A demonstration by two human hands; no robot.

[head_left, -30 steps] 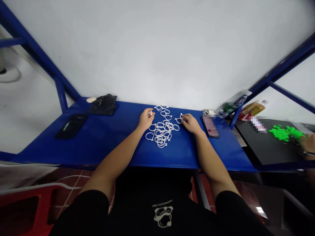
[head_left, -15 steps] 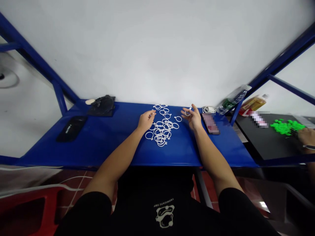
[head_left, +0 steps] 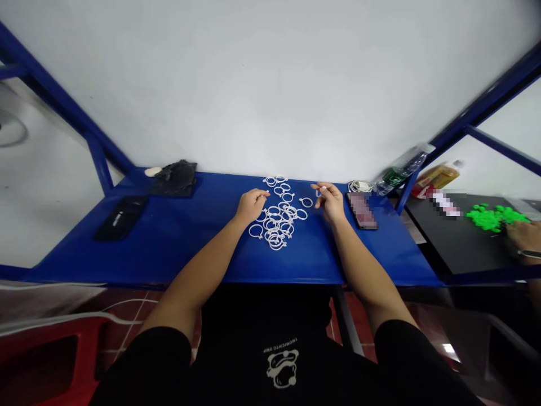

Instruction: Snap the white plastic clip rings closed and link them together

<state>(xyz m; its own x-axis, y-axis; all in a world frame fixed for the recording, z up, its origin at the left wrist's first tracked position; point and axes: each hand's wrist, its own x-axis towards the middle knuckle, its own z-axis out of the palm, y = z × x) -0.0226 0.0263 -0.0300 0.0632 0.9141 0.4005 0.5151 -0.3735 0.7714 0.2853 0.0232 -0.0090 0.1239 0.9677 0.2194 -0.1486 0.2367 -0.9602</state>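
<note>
My left hand (head_left: 252, 206) is closed in a pinch just left of the pile, with a tiny white piece (head_left: 267, 193) showing at its fingertips; its kind is too small to make out. To the right of the pile, my right hand (head_left: 331, 203) holds a white plastic ring (head_left: 318, 193) between thumb and fingers, which partly cover it. Between the hands lie several white plastic rings (head_left: 276, 241) with small tabs, overlapping on the blue table (head_left: 203, 248). One loose ring (head_left: 306, 202) lies close to my right hand.
Right of my right hand are a phone (head_left: 362, 211), a coiled white cable (head_left: 360, 186) and a plastic bottle (head_left: 401, 169). A black phone-like slab (head_left: 120, 219) and a dark bag (head_left: 173, 179) lie left. Another person's hand (head_left: 524, 235) is by green pieces (head_left: 492, 217).
The fingers of my right hand, more spread before, have drawn in around the ring, and its thumb now presses on it. My left hand keeps its pinch and has barely shifted.
</note>
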